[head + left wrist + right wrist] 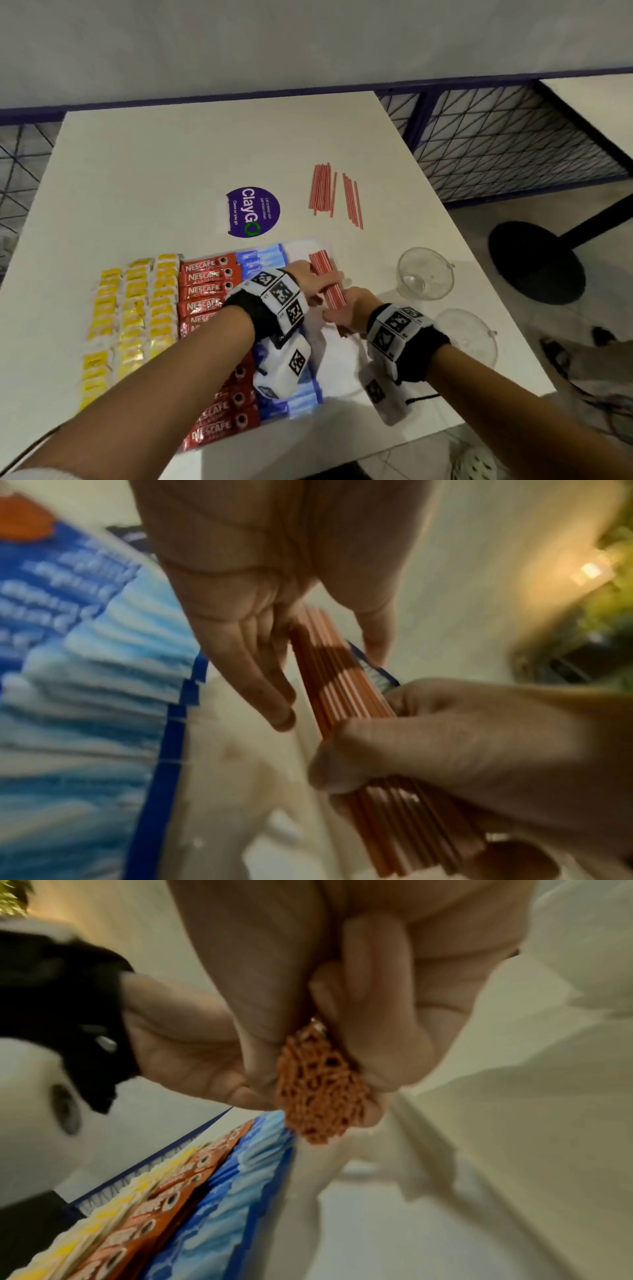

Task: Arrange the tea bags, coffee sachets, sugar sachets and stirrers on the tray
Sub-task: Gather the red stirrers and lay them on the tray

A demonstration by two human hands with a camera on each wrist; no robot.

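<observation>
A bundle of stirrers (328,284) is gripped by the right hand (349,310) over the tray (337,363); straight left hand (305,279) fingers (253,669) rest alongside. Loose stirrers (334,193) lie at twelve o'clock, two glass cups (426,274) at three, sugar sachets (263,260) at nine.

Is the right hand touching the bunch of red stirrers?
Touching. The right wrist view shows the right hand with fingers curled round the bunch of red stirrers.

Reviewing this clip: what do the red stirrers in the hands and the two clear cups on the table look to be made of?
Stirrers: likely thin plastic; red, white-striped hollow tubes, open ends visible in the right wrist view. Clear cups: transparent, glossy, glass or plastic, cannot tell.
</observation>
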